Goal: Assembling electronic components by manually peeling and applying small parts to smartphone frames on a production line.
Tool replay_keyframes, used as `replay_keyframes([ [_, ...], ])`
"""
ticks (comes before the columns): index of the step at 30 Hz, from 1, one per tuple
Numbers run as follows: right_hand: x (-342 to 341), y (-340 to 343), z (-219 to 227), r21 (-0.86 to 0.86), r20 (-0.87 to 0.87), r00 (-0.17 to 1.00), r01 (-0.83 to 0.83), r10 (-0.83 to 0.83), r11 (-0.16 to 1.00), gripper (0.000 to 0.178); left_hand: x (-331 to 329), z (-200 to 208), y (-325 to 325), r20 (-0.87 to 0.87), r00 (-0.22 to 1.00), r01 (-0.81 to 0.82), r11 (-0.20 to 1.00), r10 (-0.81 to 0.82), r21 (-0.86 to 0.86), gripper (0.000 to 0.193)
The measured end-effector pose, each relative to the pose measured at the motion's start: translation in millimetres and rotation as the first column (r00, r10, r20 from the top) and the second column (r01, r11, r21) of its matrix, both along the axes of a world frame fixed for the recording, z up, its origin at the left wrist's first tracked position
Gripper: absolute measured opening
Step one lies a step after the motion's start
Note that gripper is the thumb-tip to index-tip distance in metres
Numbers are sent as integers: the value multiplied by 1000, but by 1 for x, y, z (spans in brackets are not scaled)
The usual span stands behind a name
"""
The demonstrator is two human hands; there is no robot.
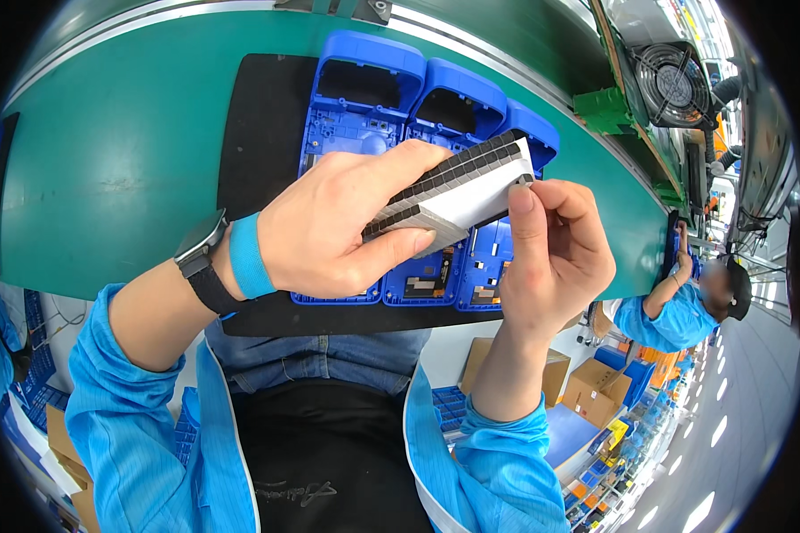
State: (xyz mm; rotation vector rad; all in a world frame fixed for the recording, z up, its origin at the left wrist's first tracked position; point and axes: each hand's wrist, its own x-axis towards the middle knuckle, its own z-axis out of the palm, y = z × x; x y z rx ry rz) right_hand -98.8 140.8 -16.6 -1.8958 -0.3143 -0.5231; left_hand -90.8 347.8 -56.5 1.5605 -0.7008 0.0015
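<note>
Our L hand [329, 222] has the white sheet [484, 191] gripped btwn thumb and index, thumb on the near face, index along the far edge. Rows of small dark blocks [471, 164] run along it. The sheet's up in the air, tilted, over the open blue casings [354, 131], which sit on the black mat [256, 120] on the green desk [151, 169].

Our R hand [556, 258] has thumb + index fingers pinched tog. at the sheet's R end, on what looks like a small dark piece [525, 179]; thumb covers part, so can't tell if it's fully free of the sheet.

To do this well, we'd say: keep L grip firm but light so the sheet doesn't buckle, & L thumb off the blocks. R side: take the piece by its edge, pull slow at a low angle, approx. in line w/ the sheet, so it doesn't stretch or tear. Min. contact w/ the underside, in case it's sticky. Don't drop bits into the casings below.
</note>
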Motion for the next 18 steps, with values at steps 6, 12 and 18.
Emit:
replay_keyframes([
  [6, -2, 0, 4, 54, -4, 1000, -30, 31, 998, 9, -1, 1, -2, 41, 999, -23, 1000, 23, -4, 48],
  [12, -6, 3, 4, 26, -41, 999, -12, 13, 1000, 8, -3, 2, -1, 34, 999, -17, 1000, 17, 1, 49],
  [18, -2, 1, 4, 52, -66, 997, -33, 36, 998, 7, -2, 0, 2, 44, 999, 2, 998, -5, 66, 49],
])
